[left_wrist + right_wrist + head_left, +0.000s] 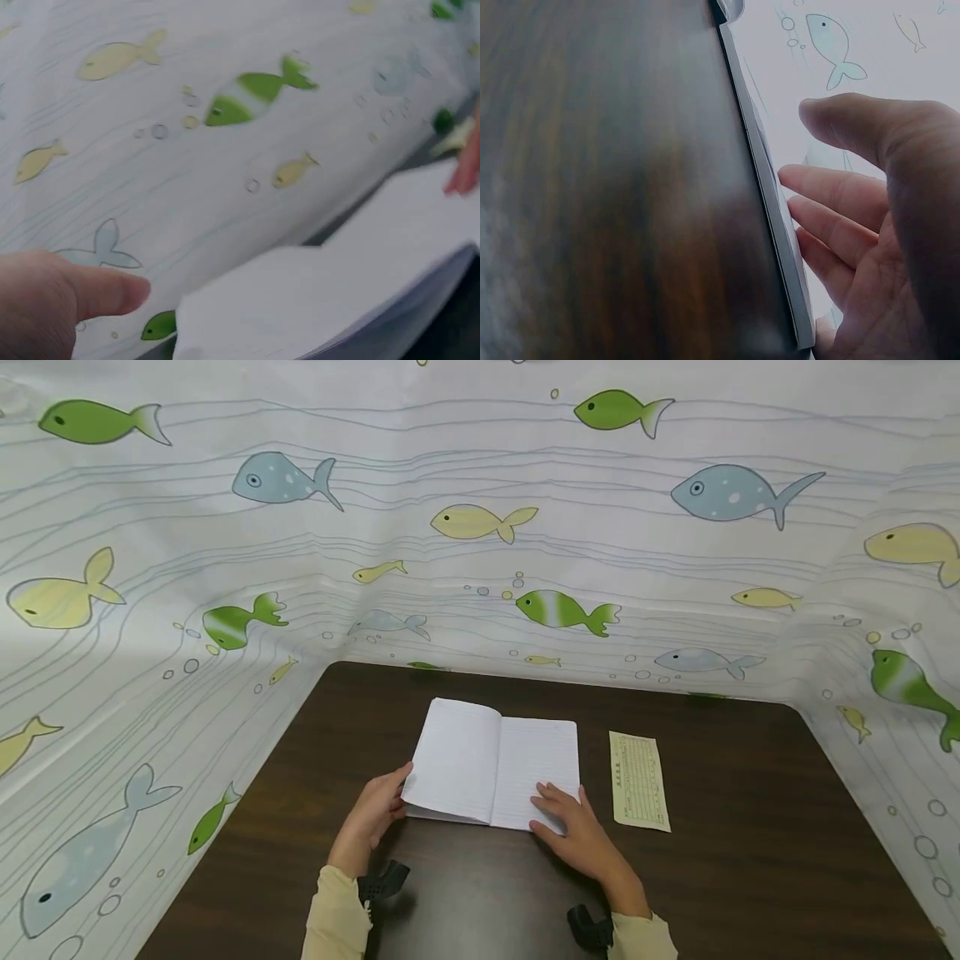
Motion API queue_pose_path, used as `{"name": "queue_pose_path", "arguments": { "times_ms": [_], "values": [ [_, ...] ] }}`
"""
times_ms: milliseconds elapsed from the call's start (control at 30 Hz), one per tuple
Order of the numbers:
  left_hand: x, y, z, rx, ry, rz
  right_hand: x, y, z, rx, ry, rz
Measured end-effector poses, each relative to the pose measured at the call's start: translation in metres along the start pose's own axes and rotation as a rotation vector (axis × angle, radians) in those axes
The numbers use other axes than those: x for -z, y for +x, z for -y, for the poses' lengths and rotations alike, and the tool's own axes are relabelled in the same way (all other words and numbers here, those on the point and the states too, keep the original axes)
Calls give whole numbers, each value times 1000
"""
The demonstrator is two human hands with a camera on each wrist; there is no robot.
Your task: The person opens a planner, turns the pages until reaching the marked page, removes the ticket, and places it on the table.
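Note:
An open notebook [457,760] with lined pages lies on the table, its left-hand pages slightly raised along the near edge. My left hand [375,810] is at the notebook's left edge, fingertips against the side of the pages. In the left wrist view the left thumb [112,292] is straight and apart from the paper; the other left fingers are hidden there. On the lower right page rests my right hand [573,835], its fingers spread. The right wrist view shows the right fingers [832,195] extended over the page beside the notebook's near edge.
A yellow printed slip of paper [639,781] lies to the right of the notebook on the dark wooden table [750,843]. White sheeting [480,468] printed with fish stands around the table's back and sides.

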State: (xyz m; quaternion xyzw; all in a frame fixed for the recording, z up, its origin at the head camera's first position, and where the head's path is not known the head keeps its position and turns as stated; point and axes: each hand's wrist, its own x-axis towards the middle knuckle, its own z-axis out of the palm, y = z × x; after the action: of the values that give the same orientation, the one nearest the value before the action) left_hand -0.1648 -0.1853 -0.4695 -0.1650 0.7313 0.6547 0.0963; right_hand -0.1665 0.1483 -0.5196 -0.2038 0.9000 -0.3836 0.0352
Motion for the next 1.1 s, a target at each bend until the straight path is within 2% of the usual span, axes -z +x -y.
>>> {"name": "queue_pose_path", "arguments": {
  "times_ms": [67, 133, 233, 300, 333, 400, 467, 533, 600, 667, 800, 933, 1000, 1100],
  "values": [
    [-4, -1, -3, -61, 74, -20, 2, 2, 0, 7, 0, 2],
    [-9, -3, -4, -158, 208, -101, 4, 3, -1, 25, -7, -2],
    [-18, -5, -2, -389, 447, -220, 8, 4, -3, 44, -13, -9],
    [-27, -3, 3, -546, 610, -241, 10, 3, -4, 45, -16, -11],
    [-32, -2, 7, -626, 679, -223, 11, 2, -5, 44, -16, -10],
    [-42, 0, 14, -735, 782, -124, 11, 1, -6, 46, -20, -7],
    [-51, 2, 22, -801, 852, -16, 11, 0, -7, 55, -30, -3],
    [-58, 4, 30, -856, 899, 41, 10, 0, -8, 72, -35, 1],
    [-63, 6, 34, -920, 935, 51, 9, 0, -9, 87, -40, 6],
    [-66, 9, 36, -999, 983, 27, 8, -1, -10, 101, -41, 8],
    [-68, 14, 31, -1194, 1101, 8, 7, -3, -12, 129, -38, 0],
    [-69, 12, 25, -1390, 1185, 50, 7, -6, -12, 160, -20, -28],
    [-70, 8, 24, -1448, 1214, 67, 6, -6, -12, 186, -15, -55],
    [-70, 3, 26, -1443, 1239, 23, 5, -6, -13, 219, -10, -84]
  ]
}}
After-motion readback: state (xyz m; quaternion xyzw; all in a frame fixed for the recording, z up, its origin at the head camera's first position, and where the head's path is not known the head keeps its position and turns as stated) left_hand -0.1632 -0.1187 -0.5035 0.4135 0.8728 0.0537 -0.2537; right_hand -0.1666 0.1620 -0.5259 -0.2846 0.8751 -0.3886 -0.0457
